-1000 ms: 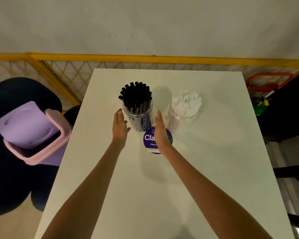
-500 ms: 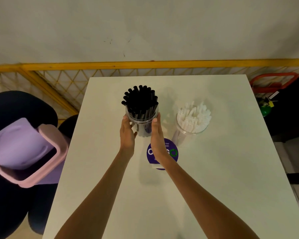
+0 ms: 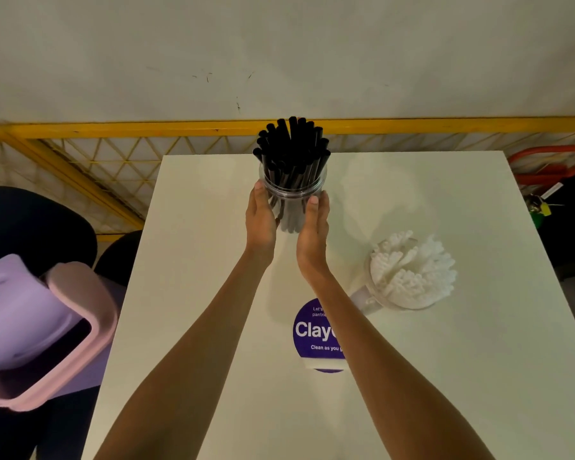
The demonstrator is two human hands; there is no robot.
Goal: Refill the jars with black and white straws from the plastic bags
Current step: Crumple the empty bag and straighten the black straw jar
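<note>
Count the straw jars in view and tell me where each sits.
2. The black-straw jar is pressed between the left hand and right hand over the far half of the table; the white-straw jar stands on it to the right. None seems hidden.

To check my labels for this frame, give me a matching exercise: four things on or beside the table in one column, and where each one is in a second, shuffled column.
Things
1. jar of black straws
2. jar of white straws
3. purple sticker
4. pink bin

Places
A. beside the left edge of the table
B. between the left hand and the right hand
C. standing on the table, right of the right forearm
D. flat on the table, partly hidden by the right forearm

Pairs: 1-B, 2-C, 3-D, 4-A
</note>
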